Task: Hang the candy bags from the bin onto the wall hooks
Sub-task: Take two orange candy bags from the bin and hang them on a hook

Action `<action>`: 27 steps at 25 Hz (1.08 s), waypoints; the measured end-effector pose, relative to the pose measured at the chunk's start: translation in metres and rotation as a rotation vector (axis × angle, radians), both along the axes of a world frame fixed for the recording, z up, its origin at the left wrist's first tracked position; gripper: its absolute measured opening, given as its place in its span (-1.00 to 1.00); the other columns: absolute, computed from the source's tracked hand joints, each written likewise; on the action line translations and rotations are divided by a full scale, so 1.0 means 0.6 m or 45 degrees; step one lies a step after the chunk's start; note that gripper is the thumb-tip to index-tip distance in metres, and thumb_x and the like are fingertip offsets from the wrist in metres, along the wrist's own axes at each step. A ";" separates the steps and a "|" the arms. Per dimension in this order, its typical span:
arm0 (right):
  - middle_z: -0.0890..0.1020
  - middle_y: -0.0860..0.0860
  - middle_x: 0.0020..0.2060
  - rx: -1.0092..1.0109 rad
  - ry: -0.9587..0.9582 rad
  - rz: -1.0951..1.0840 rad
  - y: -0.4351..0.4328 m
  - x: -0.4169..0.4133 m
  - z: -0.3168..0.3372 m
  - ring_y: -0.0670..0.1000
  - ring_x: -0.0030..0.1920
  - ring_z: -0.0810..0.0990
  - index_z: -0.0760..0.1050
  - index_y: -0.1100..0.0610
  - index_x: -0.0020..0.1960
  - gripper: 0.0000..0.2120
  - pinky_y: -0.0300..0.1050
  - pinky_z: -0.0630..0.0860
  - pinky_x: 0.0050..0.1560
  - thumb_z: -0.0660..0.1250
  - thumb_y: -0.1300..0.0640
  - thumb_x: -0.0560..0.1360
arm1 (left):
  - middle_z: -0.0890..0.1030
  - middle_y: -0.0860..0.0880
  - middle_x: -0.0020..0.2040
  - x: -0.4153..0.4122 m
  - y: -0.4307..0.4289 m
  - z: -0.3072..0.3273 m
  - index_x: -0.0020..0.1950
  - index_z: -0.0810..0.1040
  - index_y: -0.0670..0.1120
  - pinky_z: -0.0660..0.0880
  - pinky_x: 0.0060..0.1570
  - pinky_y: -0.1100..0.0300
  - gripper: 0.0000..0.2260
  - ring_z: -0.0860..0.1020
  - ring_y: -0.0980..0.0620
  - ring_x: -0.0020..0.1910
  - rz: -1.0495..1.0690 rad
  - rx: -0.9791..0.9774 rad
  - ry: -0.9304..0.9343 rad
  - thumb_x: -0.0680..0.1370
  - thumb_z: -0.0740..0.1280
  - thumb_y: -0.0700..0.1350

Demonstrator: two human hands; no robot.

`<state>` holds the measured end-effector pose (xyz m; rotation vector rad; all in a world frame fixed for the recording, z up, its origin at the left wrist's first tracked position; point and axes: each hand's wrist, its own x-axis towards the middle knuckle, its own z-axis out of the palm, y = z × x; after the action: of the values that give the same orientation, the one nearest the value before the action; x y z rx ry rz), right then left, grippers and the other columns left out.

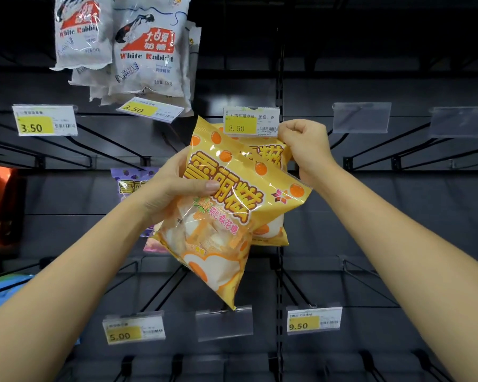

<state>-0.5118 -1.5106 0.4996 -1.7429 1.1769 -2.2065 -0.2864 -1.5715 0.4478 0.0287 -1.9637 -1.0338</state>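
A yellow-orange candy bag (226, 216) is tilted in front of the dark hook wall, and my left hand (174, 188) grips its left edge with the thumb across the front. A second yellow bag (268, 158) sits just behind it, its top up at the hook that carries the 3.50 price tag (251, 122). My right hand (305, 147) pinches the top right corner of that rear bag beside the tag. The hook's tip is hidden behind the tag and bags. The bin is out of view.
White Rabbit candy bags (146, 53) hang at the upper left. A purple bag (130, 183) hangs behind my left hand. Bare wire hooks (398, 144) with blank tag holders stick out to the right and below. More price tags (313, 318) line the lower row.
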 end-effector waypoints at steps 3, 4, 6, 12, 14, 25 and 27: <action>0.64 0.02 -0.36 0.005 -0.001 -0.007 -0.005 -0.002 -0.010 -0.16 -0.47 0.61 0.57 0.11 -0.24 -0.82 -0.31 0.47 -0.51 0.33 0.22 0.53 | 0.73 -0.04 -0.09 -0.003 -0.001 -0.011 0.11 0.52 -0.05 0.62 -0.19 0.16 -0.49 0.70 -0.03 -0.12 0.014 0.012 0.008 0.17 0.50 -0.19; 0.63 0.01 -0.37 -0.001 0.000 -0.011 -0.006 -0.003 -0.013 -0.17 -0.47 0.61 0.57 0.10 -0.25 -0.82 -0.31 0.48 -0.51 0.33 0.22 0.53 | 0.73 -0.03 -0.08 -0.003 0.000 -0.016 0.11 0.53 -0.03 0.62 -0.19 0.16 -0.49 0.70 -0.03 -0.12 0.024 0.016 0.008 0.17 0.50 -0.19; 0.63 0.01 -0.35 -0.009 0.013 -0.044 -0.007 -0.002 -0.014 -0.16 -0.44 0.62 0.56 0.10 -0.26 -0.81 -0.29 0.51 -0.48 0.33 0.22 0.52 | 0.73 -0.02 -0.08 -0.006 0.004 -0.021 0.09 0.54 0.00 0.61 -0.20 0.18 -0.50 0.70 -0.02 -0.11 0.046 0.007 0.016 0.17 0.52 -0.19; 0.70 0.14 -0.16 0.020 0.110 -0.224 -0.019 0.000 -0.001 0.14 -0.11 0.69 0.57 0.04 -0.26 -0.83 0.05 0.64 -0.14 0.38 0.20 0.49 | 0.67 -0.07 0.15 -0.035 0.001 -0.040 0.39 0.39 -0.04 0.61 0.00 0.08 -0.16 0.67 -0.06 0.05 0.263 -0.009 0.044 0.16 0.62 -0.24; 0.70 0.14 -0.17 0.052 0.118 -0.202 -0.024 -0.005 -0.010 0.17 -0.11 0.70 0.56 0.06 -0.25 -0.87 0.11 0.64 -0.10 0.41 0.15 0.48 | 0.49 -0.16 0.38 -0.046 -0.006 -0.052 0.52 0.19 -0.04 0.53 0.19 -0.08 0.05 0.59 -0.10 0.21 0.331 0.039 0.032 0.14 0.65 -0.22; 0.53 0.03 0.02 -0.180 0.347 -0.309 0.013 -0.031 -0.095 -0.12 0.03 0.49 0.56 0.01 -0.14 -0.93 -0.23 0.42 0.04 0.35 0.06 0.52 | 0.35 -0.10 0.42 -0.062 -0.005 -0.090 0.22 0.52 0.02 0.56 0.16 0.01 -0.37 0.57 0.10 0.19 0.600 -0.002 0.318 0.19 0.63 -0.13; 0.62 0.04 -0.12 -0.090 0.269 -0.016 0.032 -0.028 -0.111 -0.13 -0.12 0.57 0.58 0.03 -0.18 -0.91 -0.24 0.49 -0.08 0.42 0.03 0.46 | 0.29 -0.05 0.38 -0.063 0.002 -0.093 0.09 0.55 0.04 0.58 0.10 0.11 -0.50 0.57 0.21 0.11 0.677 -0.008 0.403 0.21 0.61 -0.10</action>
<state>-0.5284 -1.4916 0.4329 -2.0456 1.1645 -2.1379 -0.3245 -1.5703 0.3920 0.3444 -1.5491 -0.6346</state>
